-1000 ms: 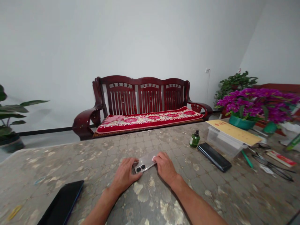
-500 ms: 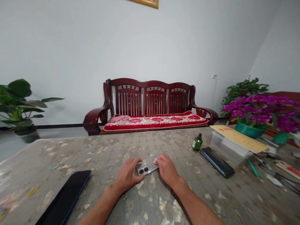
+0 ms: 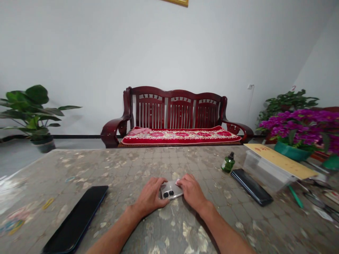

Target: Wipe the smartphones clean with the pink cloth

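A silver smartphone (image 3: 176,192) lies back side up on the patterned tablecloth (image 3: 148,233), its two dark round camera lenses toward the near left. My left hand (image 3: 150,194) grips its left end, thumb along the near edge and fingers at the far edge. Over the right end, my right hand (image 3: 192,190) is closed on a small pale pink piece (image 3: 177,182), perhaps cloth or paper, which touches the phone's back. Most of that piece is hidden by the fingers.
A large black phone-like slab (image 3: 76,218) lies at left, with rubber bands (image 3: 16,225) beyond it. On the right are a green bottle (image 3: 228,163), a black wallet (image 3: 251,187), a clear plastic box (image 3: 265,171) under a yellow envelope (image 3: 280,160), and purple flowers (image 3: 299,127).
The whole view has shifted, so everything sits farther right. Both hands keep their places on the phone, and the right fingers with the pale piece stay near its far right corner.
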The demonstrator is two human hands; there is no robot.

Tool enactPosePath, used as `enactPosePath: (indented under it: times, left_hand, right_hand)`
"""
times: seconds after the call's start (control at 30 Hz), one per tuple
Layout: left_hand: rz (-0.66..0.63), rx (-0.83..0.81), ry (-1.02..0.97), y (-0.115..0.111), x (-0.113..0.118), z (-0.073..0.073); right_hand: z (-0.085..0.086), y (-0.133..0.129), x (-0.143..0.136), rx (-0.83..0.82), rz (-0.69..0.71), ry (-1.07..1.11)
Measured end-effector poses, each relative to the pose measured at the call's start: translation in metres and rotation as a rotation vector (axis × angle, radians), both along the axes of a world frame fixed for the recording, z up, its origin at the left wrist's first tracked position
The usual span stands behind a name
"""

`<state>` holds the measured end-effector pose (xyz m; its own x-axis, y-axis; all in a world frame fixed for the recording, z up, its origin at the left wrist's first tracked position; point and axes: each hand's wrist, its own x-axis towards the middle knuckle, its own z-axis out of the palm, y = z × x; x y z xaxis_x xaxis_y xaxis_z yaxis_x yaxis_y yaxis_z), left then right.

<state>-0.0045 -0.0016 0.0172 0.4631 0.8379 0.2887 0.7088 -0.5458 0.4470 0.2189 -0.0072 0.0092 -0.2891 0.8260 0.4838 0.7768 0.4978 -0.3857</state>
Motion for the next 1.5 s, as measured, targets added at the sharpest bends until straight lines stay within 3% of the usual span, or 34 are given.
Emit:
enactPosePath:
  times: [0.13,0.33,0.53,0.6,0.83,1.07,1.33,1.5]
  left_hand:
    - [-0.012,0.006,-0.009,0.002,-0.001,-0.002]
    - [-0.011,-0.013,-0.027,0.004,0.001,-0.003]
    - [-0.010,-0.028,-0.025,0.003,0.002,-0.003]
    - [-0.007,-0.029,-0.020,0.003,0.002,-0.002]
    - [-0.010,-0.052,-0.009,0.003,0.003,0.001]
    - [-0.016,-0.041,-0.025,0.004,0.003,-0.003]
    - [-0.008,-0.070,-0.039,0.004,0.002,-0.002]
    - [-0.008,-0.078,-0.044,0.004,0.002,-0.003]
  right_hand:
    - [0.004,-0.003,-0.005,-0.020,0.075,-0.032]
    - [-0.002,0.011,0.013,0.004,-0.163,-0.093]
    - [0.007,-0.001,-0.011,-0.039,0.081,-0.101]
    - [0.008,-0.002,-0.013,-0.040,0.096,-0.108]
    - [-0.002,0.012,0.008,-0.015,-0.170,-0.101]
    - [0.006,0.002,-0.012,-0.023,0.092,-0.059]
    - [0.000,0.015,0.010,-0.031,-0.164,-0.091]
    - [0.006,0.008,-0.008,-0.034,-0.019,-0.090]
